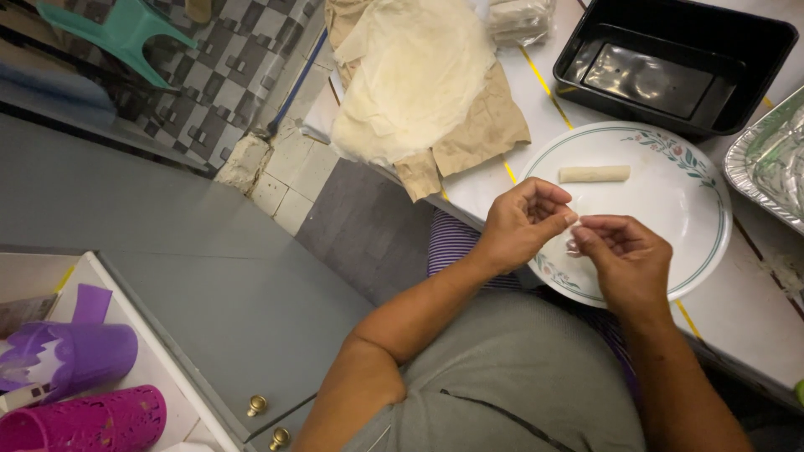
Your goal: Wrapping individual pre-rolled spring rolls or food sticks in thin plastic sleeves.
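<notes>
The roll (594, 173) lies crosswise on the plate (670, 209), just beyond both hands, nearer the left hand (523, 224), whose fingers (563, 219) pinch narrow against the right hand (624, 255).

I've got open plate (670, 197) surface right ahead of both hands, only the small roll (594, 173) lying across its far side. Beyond it the black tray (670, 63) blocks the way. Foil pan (766, 163) walls off the right. Left, the stack of wrappers (410, 79) covers the worktop (745, 310); a bare strip runs between.
</notes>
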